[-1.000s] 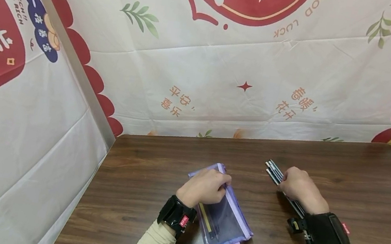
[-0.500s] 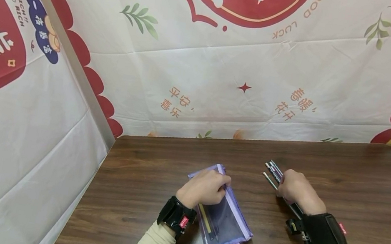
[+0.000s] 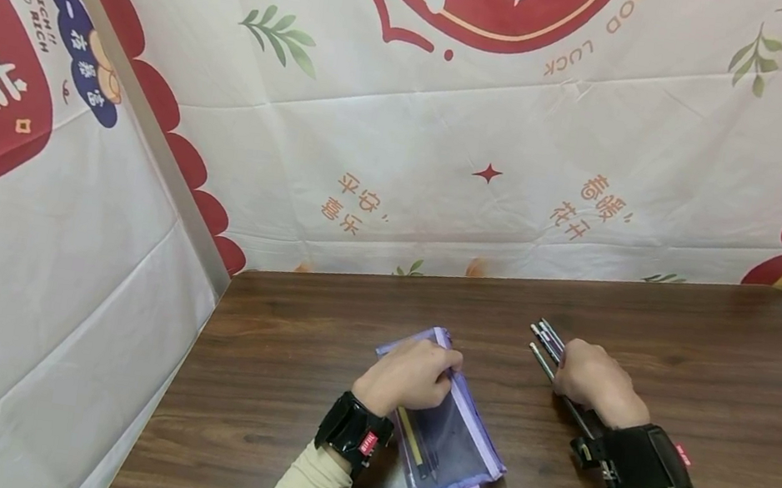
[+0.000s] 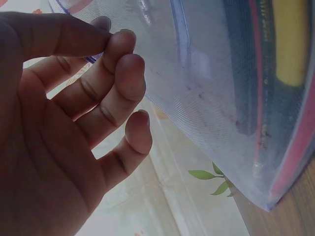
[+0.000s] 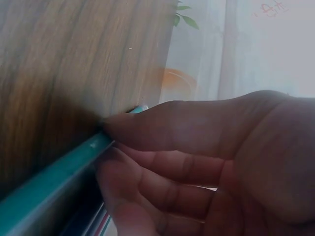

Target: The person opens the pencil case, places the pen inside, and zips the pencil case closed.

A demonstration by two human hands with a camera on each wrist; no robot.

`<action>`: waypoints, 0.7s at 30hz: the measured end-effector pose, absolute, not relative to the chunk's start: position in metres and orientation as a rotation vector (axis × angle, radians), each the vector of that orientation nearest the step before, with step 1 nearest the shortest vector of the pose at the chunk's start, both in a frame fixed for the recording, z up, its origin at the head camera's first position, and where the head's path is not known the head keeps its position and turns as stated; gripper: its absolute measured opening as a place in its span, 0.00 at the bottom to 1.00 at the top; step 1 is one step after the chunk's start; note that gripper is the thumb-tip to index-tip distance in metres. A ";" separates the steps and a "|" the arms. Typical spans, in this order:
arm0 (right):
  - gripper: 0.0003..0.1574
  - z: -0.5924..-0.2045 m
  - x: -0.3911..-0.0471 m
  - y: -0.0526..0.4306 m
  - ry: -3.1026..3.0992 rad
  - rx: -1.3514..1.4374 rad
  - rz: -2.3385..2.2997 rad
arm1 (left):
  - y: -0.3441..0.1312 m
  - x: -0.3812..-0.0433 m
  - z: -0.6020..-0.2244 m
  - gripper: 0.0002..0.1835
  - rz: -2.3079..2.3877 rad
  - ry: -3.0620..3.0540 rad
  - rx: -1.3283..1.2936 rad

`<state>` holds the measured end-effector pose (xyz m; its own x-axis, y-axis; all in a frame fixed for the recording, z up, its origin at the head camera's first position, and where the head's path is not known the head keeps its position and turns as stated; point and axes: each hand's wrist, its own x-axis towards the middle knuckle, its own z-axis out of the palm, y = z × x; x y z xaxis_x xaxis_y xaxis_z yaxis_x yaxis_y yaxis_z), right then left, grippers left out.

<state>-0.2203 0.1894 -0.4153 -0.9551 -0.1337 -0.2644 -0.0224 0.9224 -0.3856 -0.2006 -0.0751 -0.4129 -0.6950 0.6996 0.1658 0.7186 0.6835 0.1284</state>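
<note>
In the head view my left hand [image 3: 409, 375] pinches the upper zip side of a purple mesh pencil pouch [image 3: 462, 449]. Through the mesh show a yellow-banded item [image 4: 290, 44] and other slim writing tools. The left wrist view has thumb and fingertips together on the pouch's edge. To the right, my right hand [image 3: 599, 383] is low over the table around several pencils [image 3: 550, 338]. One pencil [image 3: 540, 361] lies a little apart from the others at the tip end. Close up, the thumb and index finger pinch a teal pencil [image 5: 59, 174], with darker pencils [image 5: 93, 221] below it.
The brown wooden table [image 3: 277, 396] runs back to a white printed cloth [image 3: 404, 153] hung behind it. Another printed cloth [image 3: 87, 300] hangs along the left side. A strip of table separates the pouch from the pencils.
One pencil has spread away from the bundle under my right hand, which has shifted slightly left and toward me. My left hand and the pouch have stayed in place.
</note>
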 end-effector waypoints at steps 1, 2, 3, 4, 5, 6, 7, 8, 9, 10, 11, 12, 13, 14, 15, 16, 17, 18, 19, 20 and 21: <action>0.07 -0.415 -0.220 0.189 2.797 -0.123 -0.555 | -0.075 -0.201 -0.413 0.07 -0.281 -2.790 -1.176; 0.07 -0.415 -0.221 0.189 2.798 -0.132 -0.556 | -0.075 -0.200 -0.413 0.07 -0.282 -2.794 -1.174; 0.07 -0.415 -0.221 0.189 2.795 -0.138 -0.561 | -0.075 -0.200 -0.412 0.07 -0.282 -2.799 -1.172; 0.07 -0.415 -0.222 0.190 2.794 -0.145 -0.563 | -0.075 -0.200 -0.412 0.07 -0.281 -2.802 -1.171; 0.06 -0.415 -0.222 0.189 2.792 -0.145 -0.564 | -0.074 -0.200 -0.412 0.07 -0.282 -2.802 -1.170; 0.06 -0.415 -0.223 0.190 2.793 -0.149 -0.562 | -0.074 -0.200 -0.412 0.07 -0.282 -2.802 -1.171; 0.06 -0.416 -0.223 0.190 2.799 -0.151 -0.560 | -0.074 -0.200 -0.412 0.07 -0.282 -2.799 -1.171; 0.06 -0.416 -0.224 0.190 2.805 -0.153 -0.556 | -0.074 -0.200 -0.412 0.07 -0.282 -2.797 -1.172; 0.06 -0.416 -0.224 0.191 2.809 -0.153 -0.557 | -0.074 -0.200 -0.412 0.07 -0.283 -2.796 -1.174; 0.06 -0.416 -0.224 0.191 2.815 -0.154 -0.559 | -0.074 -0.200 -0.413 0.08 -0.284 -2.796 -1.175; 0.06 -0.416 -0.225 0.191 2.819 -0.156 -0.567 | -0.074 -0.201 -0.413 0.08 -0.287 -2.797 -1.175; 0.06 -0.417 -0.225 0.191 2.822 -0.161 -0.576 | -0.074 -0.201 -0.413 0.08 -0.287 -2.799 -1.176; 0.06 -0.417 -0.225 0.191 2.822 -0.165 -0.592 | -0.074 -0.201 -0.413 0.08 -0.288 -2.801 -1.175; 0.07 -0.417 -0.225 0.191 2.820 -0.168 -0.611 | -0.075 -0.201 -0.413 0.08 -0.289 -2.805 -1.175; 0.07 -0.417 -0.225 0.190 2.819 -0.172 -0.632 | -0.075 -0.201 -0.413 0.08 -0.291 -2.810 -1.174; 0.08 -0.417 -0.225 0.189 2.813 -0.177 -0.660 | -0.075 -0.201 -0.413 0.08 -0.291 -2.813 -1.174; 0.08 -0.417 -0.225 0.189 2.803 -0.181 -0.690 | -0.075 -0.201 -0.413 0.08 -0.291 -2.814 -1.173; 0.09 -0.417 -0.225 0.188 2.795 -0.182 -0.715 | -0.075 -0.201 -0.413 0.08 -0.290 -2.815 -1.172; 0.09 -0.417 -0.224 0.187 2.784 -0.181 -0.745 | -0.075 -0.201 -0.413 0.08 -0.290 -2.815 -1.172; 0.09 -0.417 -0.224 0.187 2.774 -0.179 -0.772 | -0.075 -0.201 -0.413 0.08 -0.290 -2.815 -1.172; 0.09 -0.417 -0.224 0.186 2.758 -0.175 -0.803 | -0.075 -0.201 -0.413 0.08 -0.289 -2.814 -1.171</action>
<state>-0.2242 0.1863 -0.4169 -0.9582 -0.1871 -0.2162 -0.0419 0.8398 -0.5413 -0.2013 -0.0751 -0.4135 -0.7046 0.6945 0.1457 0.7096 0.6901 0.1423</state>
